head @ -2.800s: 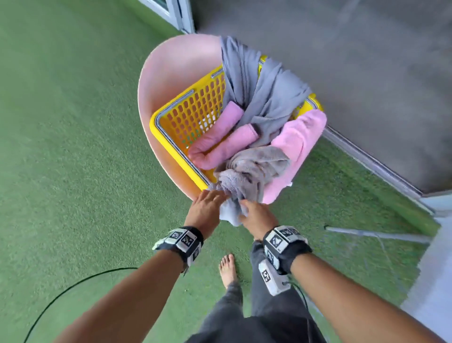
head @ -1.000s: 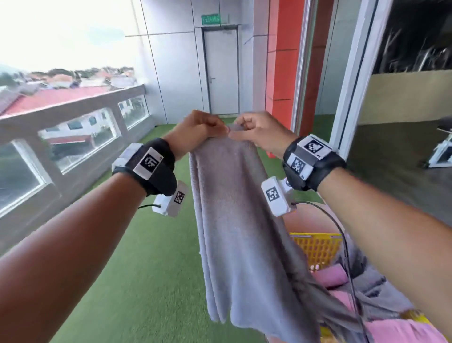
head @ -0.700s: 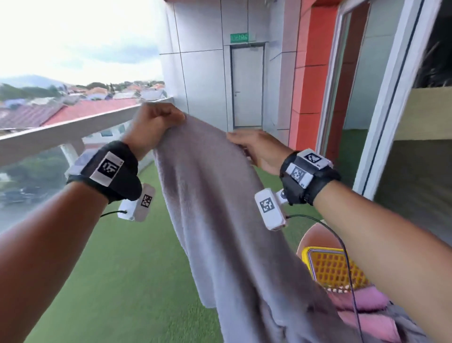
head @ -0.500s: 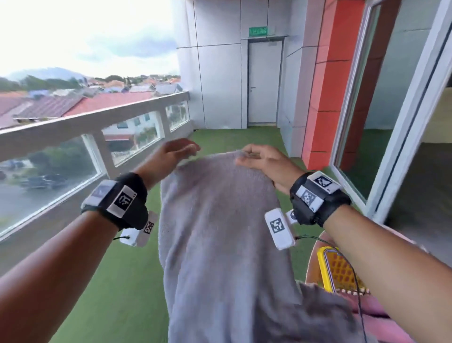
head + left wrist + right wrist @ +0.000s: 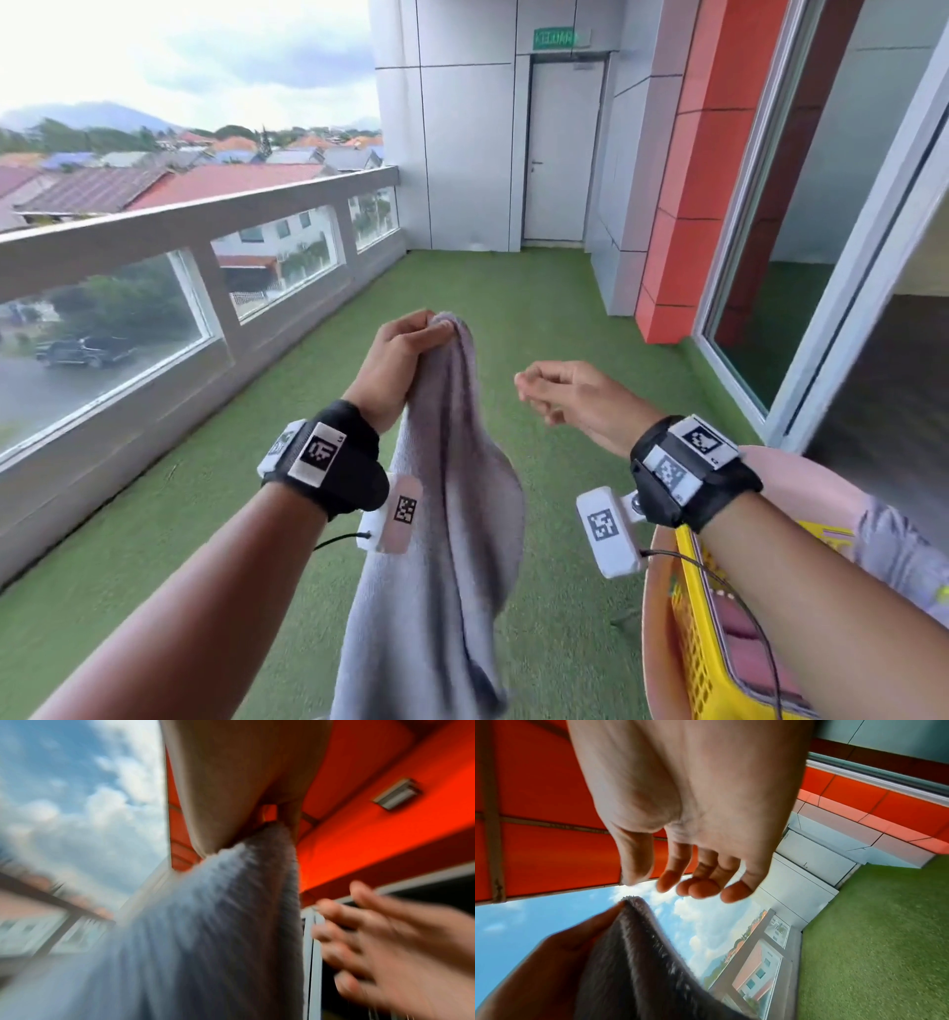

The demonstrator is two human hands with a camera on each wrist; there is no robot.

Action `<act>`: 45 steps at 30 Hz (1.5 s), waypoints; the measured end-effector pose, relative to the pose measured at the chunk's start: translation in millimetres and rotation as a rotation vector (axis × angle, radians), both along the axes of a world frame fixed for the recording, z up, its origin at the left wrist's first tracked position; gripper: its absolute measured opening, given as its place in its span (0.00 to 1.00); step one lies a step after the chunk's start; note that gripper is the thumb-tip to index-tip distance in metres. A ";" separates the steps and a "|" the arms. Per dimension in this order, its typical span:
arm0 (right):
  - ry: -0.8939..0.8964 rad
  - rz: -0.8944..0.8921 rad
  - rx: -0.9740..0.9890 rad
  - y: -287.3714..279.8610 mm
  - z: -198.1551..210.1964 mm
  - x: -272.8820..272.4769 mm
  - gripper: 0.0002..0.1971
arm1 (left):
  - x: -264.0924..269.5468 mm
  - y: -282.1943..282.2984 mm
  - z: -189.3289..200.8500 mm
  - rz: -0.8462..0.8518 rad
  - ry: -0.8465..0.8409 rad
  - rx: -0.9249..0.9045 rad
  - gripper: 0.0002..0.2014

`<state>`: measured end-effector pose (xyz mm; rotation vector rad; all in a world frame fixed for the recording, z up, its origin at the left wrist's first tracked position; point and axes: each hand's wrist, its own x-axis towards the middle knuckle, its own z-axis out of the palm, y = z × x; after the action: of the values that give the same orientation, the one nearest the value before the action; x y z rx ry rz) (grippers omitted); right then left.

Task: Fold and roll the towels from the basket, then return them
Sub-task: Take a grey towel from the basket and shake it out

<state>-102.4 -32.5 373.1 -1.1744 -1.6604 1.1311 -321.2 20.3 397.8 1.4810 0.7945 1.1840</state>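
Observation:
A grey towel [image 5: 441, 539] hangs folded in the air in front of me, its top edge bunched in my left hand [image 5: 405, 354]. My left hand grips that top end, with the cloth falling down past my left wrist. In the left wrist view the towel [image 5: 205, 923] drops from the palm, blurred. My right hand [image 5: 554, 390] hovers just right of the towel, fingers loosely curled and holding nothing; the right wrist view shows the right hand [image 5: 695, 878] empty above the towel [image 5: 639, 963]. The yellow basket [image 5: 693, 632] sits at lower right with pink and grey towels [image 5: 898, 560] in it.
The basket rests on a pink chair [image 5: 801, 488] at my right. Green artificial turf [image 5: 554, 318] covers the balcony floor. A low wall with glass panels [image 5: 154, 308] runs along the left; sliding glass doors [image 5: 821, 257] line the right.
My hands came together and the towel's top corners passed to the left hand. My right hand let go and moved right. The towel now hangs folded instead of spread.

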 end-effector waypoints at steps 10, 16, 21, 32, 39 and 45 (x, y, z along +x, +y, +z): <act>0.245 0.044 -0.056 6.3 -3.3 -37.8 0.18 | -4.3 -17.3 9.9 -0.256 0.201 0.055 0.05; 0.202 0.115 -0.060 -4.4 4.0 -38.0 0.07 | -29.3 -12.7 -4.4 -0.285 0.204 0.010 0.03; 0.086 -0.057 0.197 -4.2 -0.7 -46.4 0.08 | -17.0 -27.7 -25.7 -0.497 0.072 -0.189 0.11; -0.039 -0.272 0.236 -49.0 -15.3 8.9 0.13 | -4.8 -36.7 -71.3 -0.623 0.229 -0.151 0.09; 0.213 -0.079 -0.155 -76.8 -89.7 -11.4 0.16 | 38.2 -48.5 -74.7 -0.532 0.300 0.103 0.07; 0.371 -0.292 -0.035 -83.5 -81.2 24.3 0.10 | 40.0 -57.0 -111.9 -0.660 0.369 -0.045 0.16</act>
<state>-78.1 -116.0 291.9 -1.1071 -1.1523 1.1145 -281.2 -36.7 285.9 1.7601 0.4941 0.4031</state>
